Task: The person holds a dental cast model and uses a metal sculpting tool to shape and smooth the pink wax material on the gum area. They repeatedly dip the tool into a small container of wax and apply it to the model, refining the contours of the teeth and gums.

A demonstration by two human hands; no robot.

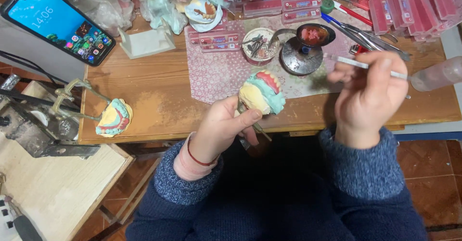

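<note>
From my remote seat I saw the left hand (222,128) closed around a dental cast (262,93), a yellowish and teal model with a pink wax rim and a row of teeth on top; the fingers (248,118) were wrapped tight about its lower part and the metal piece under it, holding it raised over the front edge of the wooden table (159,101). The right hand (370,94) was closed in a pen grip on a slim metal wax knife (356,64); its long axis ran nearly level, left to right, the free tip pointing left toward the cast, with a clear gap between the two (the cast lay to the left of and slightly below that tip). The right hand was thus the nearer to the tool's working end; the left alone bore the cast. Behind the tip stood a small metal burner stand (301,58) with a ladle of pink wax (314,34); a second cast in an articulator (113,118) sat at the left table edge; a smartphone (57,22) lay far left.
</note>
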